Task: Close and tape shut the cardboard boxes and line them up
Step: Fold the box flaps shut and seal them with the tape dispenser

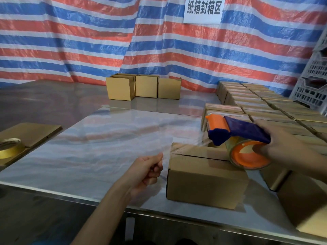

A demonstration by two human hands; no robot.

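Observation:
A closed cardboard box (205,181) sits near the table's front edge, its top flaps meeting in a seam. My right hand (283,147) grips a blue and orange tape dispenser (238,137) just above the box's right end. A strip of clear tape (185,147) stretches from the dispenser leftward over the box top. My left hand (148,170) pinches the tape's free end, just left of the box. Several taped boxes (265,105) stand in rows at the right. Three open boxes (143,87) wait at the back.
A flat cardboard sheet (31,135) with a yellowish tape roll (9,147) lies at the left. Grey plastic crates (313,82) stand at the far right. More boxes (307,200) crowd the near right corner. A striped tarp (88,41) hangs behind the glossy table (106,138).

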